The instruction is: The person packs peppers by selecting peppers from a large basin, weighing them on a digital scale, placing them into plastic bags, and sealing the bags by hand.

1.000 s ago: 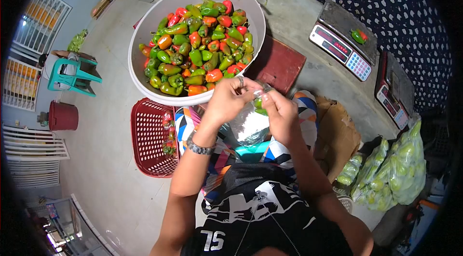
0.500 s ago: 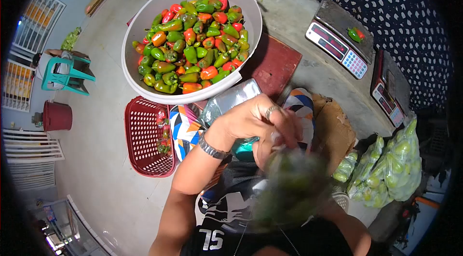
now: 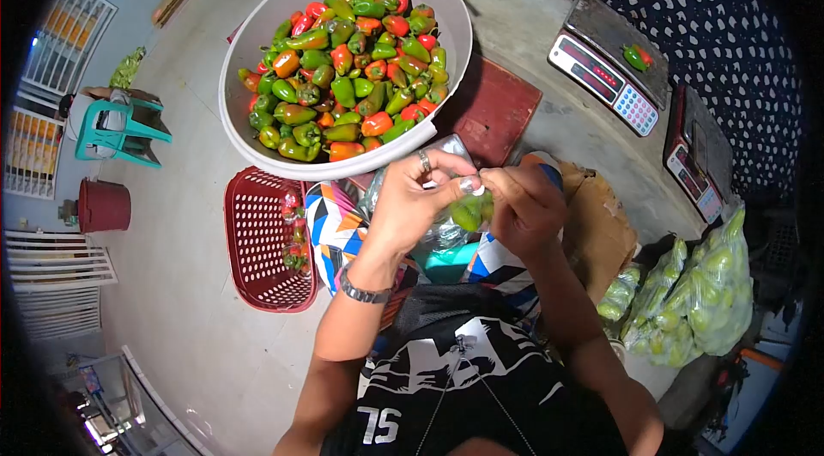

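My left hand (image 3: 410, 198), with a ring and a wrist watch, pinches the top of a small clear plastic bag of green peppers (image 3: 466, 214). Fingertips of my right hand (image 3: 525, 205) meet it there, closed on the same gathered plastic. The bag hangs between my hands above my lap, partly hidden by the fingers. Just beyond them stands a large pale tub (image 3: 236, 125) heaped with green, red and orange peppers (image 3: 343, 87). A stack of clear plastic bags (image 3: 446, 147) lies between the tub and my hands.
A red basket (image 3: 257, 237) with bagged peppers (image 3: 294, 233) sits at left. Two digital scales (image 3: 614, 82) stand at right, one bearing a pepper (image 3: 637, 57). Large bags of green produce (image 3: 699, 301) rest lower right. A teal stool (image 3: 129, 130) and red bucket (image 3: 103, 205) are far left.
The bag of peppers, blurred and swinging before my chest, has moved up and away to between my hands. My right hand has come into clear view beside my left.
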The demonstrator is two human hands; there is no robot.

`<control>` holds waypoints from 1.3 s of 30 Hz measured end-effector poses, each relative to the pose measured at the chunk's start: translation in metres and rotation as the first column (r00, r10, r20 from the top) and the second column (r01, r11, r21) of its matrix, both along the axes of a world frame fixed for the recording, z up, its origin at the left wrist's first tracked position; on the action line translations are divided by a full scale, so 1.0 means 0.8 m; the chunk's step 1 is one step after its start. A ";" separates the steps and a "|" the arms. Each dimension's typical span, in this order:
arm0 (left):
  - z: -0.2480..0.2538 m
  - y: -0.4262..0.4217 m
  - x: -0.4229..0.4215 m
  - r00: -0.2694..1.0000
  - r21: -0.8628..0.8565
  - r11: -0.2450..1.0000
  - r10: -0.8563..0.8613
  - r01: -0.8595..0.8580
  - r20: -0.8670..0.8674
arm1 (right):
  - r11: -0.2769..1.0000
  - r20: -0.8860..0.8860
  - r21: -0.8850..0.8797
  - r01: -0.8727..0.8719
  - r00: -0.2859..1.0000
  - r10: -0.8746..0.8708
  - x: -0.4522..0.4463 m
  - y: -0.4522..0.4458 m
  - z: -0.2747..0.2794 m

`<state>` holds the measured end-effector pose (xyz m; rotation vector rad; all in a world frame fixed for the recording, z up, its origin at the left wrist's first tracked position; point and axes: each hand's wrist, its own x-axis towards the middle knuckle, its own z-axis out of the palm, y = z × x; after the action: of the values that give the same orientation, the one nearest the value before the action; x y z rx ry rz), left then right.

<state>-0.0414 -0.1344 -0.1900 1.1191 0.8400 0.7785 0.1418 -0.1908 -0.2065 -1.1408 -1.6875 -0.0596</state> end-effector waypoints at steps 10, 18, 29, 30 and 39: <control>-0.010 0.004 -0.018 0.973 -0.006 0.973 -0.231 0.231 0.005 | 0.898 0.509 -0.196 -0.394 0.742 0.437 0.056 0.020 0.011; 0.000 -0.002 -0.023 0.977 0.291 0.948 -0.070 0.127 -0.199 | 0.838 0.049 -0.499 -0.220 0.958 0.281 0.050 0.008 0.026; -0.029 0.002 -0.031 0.974 0.171 0.981 -0.048 0.087 -0.222 | 0.891 0.334 -0.336 -0.306 0.846 0.416 0.019 0.028 0.003; -0.028 0.002 -0.031 0.968 0.223 0.971 -0.033 0.091 -0.248 | 0.898 0.303 -0.316 -0.305 0.865 0.400 0.016 0.030 -0.001; -0.042 0.005 -0.019 0.924 0.690 0.680 0.050 0.247 -0.380 | -0.086 -0.783 -0.560 -0.824 0.560 -0.270 0.038 0.041 -0.026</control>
<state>-0.0565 -0.1306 -0.2240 2.0788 0.7746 0.8445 0.1718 -0.1580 -0.2275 -1.2469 -0.8670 2.1737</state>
